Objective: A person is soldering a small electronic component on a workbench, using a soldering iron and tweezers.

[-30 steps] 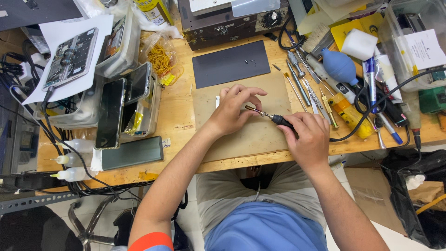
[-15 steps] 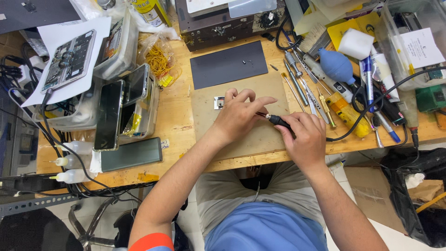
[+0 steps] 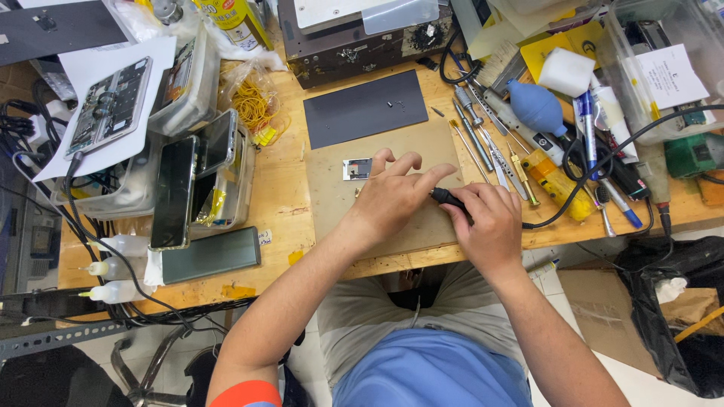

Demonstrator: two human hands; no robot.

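Right hand (image 3: 490,226) is clamping a black corded pen-shaped tool (image 3: 449,199); left hand (image 3: 392,192), fingers spread, is resting on the brown mat (image 3: 332,196) near a small silver square part (image 3: 357,169).

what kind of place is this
Most likely a phone repair bench. An opened phone showing its circuit board lies on paper, more phones are stacked nearby, and the right hand holds a corded black tool among screwdrivers.
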